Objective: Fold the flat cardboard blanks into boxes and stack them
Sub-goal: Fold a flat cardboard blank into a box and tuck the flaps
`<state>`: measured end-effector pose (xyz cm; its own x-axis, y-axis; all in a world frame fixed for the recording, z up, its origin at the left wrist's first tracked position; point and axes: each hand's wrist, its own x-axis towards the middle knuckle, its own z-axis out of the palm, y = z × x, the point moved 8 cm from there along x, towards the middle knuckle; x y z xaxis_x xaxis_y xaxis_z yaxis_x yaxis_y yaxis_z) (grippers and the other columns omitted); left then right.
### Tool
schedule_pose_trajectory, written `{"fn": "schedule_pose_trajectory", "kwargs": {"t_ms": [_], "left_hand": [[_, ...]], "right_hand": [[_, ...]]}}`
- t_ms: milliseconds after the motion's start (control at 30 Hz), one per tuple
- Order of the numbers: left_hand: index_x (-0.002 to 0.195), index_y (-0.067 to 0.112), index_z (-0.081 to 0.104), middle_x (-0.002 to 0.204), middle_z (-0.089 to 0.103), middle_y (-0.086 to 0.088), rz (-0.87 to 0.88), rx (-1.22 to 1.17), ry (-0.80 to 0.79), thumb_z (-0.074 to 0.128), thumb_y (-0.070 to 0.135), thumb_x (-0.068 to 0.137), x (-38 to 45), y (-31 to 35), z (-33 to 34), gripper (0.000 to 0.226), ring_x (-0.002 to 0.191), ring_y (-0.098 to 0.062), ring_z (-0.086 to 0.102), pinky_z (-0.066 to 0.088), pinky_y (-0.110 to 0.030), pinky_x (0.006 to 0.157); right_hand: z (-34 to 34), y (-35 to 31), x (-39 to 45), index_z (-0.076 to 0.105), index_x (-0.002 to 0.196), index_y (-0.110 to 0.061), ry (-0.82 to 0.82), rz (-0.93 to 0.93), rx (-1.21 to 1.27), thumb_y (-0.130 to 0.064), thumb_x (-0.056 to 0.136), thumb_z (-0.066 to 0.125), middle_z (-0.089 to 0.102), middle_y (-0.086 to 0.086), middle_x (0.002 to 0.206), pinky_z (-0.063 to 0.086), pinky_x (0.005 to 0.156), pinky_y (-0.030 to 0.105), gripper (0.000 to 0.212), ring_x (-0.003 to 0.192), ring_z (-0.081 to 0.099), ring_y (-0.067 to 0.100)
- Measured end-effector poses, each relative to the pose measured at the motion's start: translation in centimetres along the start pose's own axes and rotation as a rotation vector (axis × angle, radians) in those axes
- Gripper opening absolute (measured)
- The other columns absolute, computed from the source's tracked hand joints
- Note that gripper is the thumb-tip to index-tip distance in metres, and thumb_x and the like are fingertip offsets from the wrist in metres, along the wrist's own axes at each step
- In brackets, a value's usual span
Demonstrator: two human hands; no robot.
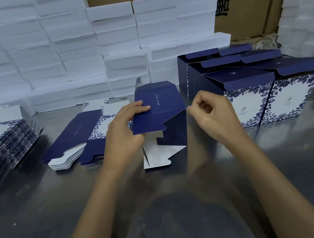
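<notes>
Box: half-folded box (160, 118) is stood mid counter (46, 223), long side up-down, white flaps toward the person.
L hand: left hand (125, 131) is clamped on the box's top panel.
R hand: right hand (214, 111) is curled, nothing held; box edge lies just to its left, so it's nearer that side.
Done boxes: folded boxes (258, 93) are stacked near, to the right.

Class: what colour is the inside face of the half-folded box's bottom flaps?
Plain white flaps, seen in the head view.
</notes>
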<state>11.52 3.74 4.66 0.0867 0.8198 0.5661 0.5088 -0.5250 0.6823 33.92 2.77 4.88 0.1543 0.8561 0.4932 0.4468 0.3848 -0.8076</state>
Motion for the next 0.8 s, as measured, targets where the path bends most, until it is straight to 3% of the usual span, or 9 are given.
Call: {"fn": "schedule_pose_trajectory", "kwargs": {"t_ms": [100,200,267,333,400,500,633,800], "left_hand": [[0.117,0.023,0.071,0.134,0.061,0.012,-0.023,-0.042,0.004,0.060,-0.012,0.080,-0.3,0.1,0.4,0.052,0.126,0.001,0.053,0.042,-0.020,0.104],[0.117,0.028,0.069,0.134,0.059,0.016,-0.033,-0.061,0.001,0.064,-0.006,0.082,-0.5,0.2,0.8,0.049,0.126,0.001,0.053,0.044,-0.031,0.106],[0.119,0.031,0.067,0.136,0.057,0.019,-0.035,-0.057,-0.029,0.067,-0.002,0.082,-0.5,0.1,1.1,0.049,0.127,0.000,0.052,0.047,-0.039,0.103],[0.123,0.034,0.064,0.139,0.052,0.022,-0.037,-0.071,-0.094,0.072,0.008,0.077,-0.4,0.0,1.5,0.054,0.129,0.004,0.047,0.053,-0.037,0.093],[0.129,0.034,0.059,0.145,0.045,0.020,-0.029,-0.100,-0.191,0.079,0.018,0.074,-0.3,-0.1,1.8,0.061,0.132,0.009,0.041,0.053,-0.024,0.082],[0.138,0.036,0.051,0.152,0.033,0.022,-0.042,-0.094,-0.342,0.086,0.016,0.075,-0.2,-0.4,2.2,0.075,0.135,0.015,0.033,0.046,-0.009,0.081],[0.133,0.044,0.053,0.148,0.033,0.029,-0.124,-0.149,-0.379,0.087,0.020,0.074,-0.1,-0.6,2.2,0.073,0.118,0.020,0.041,0.045,-0.004,0.078],[0.101,0.041,0.071,0.129,0.051,0.021,-0.113,-0.212,-0.064,0.081,0.020,0.081,0.0,0.3,1.6,0.030,0.102,0.020,0.048,0.039,-0.002,0.084]], "right_hand": [[0.1,-1.8,-0.6,0.059,0.085,-0.017,0.108,-0.069,0.032,-0.032,0.084,0.065,0.056,-0.012,0.089,0.040,0.079,0.024,0.016,0.089,0.051,0.010],[2.2,-1.9,-1.1,0.065,0.115,-0.027,-0.026,-0.077,-0.045,-0.042,0.088,0.071,0.054,-0.018,0.131,0.033,0.112,0.031,0.032,0.130,0.040,0.005],[3.2,-1.3,-1.3,0.063,0.126,-0.032,-0.124,-0.043,-0.056,-0.036,0.089,0.074,0.047,-0.018,0.145,0.025,0.121,0.038,0.039,0.141,0.029,0.002],[3.7,-0.5,-1.4,0.062,0.128,-0.033,-0.171,-0.014,-0.017,-0.031,0.089,0.075,0.047,-0.018,0.147,0.023,0.122,0.030,0.041,0.143,0.026,-0.002],[3.6,-0.1,-1.2,0.063,0.128,-0.033,-0.179,-0.010,0.009,-0.029,0.089,0.076,0.048,-0.017,0.146,0.021,0.116,0.013,0.041,0.141,0.026,-0.005],[3.5,0.3,-0.9,0.065,0.125,-0.034,-0.191,-0.031,-0.008,-0.027,0.088,0.077,0.049,-0.015,0.145,0.018,0.108,0.001,0.039,0.141,0.028,-0.003],[3.4,0.4,-0.8,0.067,0.120,-0.035,-0.152,-0.054,0.013,-0.020,0.088,0.078,0.052,-0.013,0.141,0.021,0.112,0.007,0.037,0.141,0.032,0.002],[3.5,0.2,-0.9,0.073,0.112,-0.027,-0.164,-0.014,0.137,-0.010,0.087,0.078,0.055,-0.007,0.139,0.029,0.118,0.025,0.031,0.139,0.037,0.003]]}}
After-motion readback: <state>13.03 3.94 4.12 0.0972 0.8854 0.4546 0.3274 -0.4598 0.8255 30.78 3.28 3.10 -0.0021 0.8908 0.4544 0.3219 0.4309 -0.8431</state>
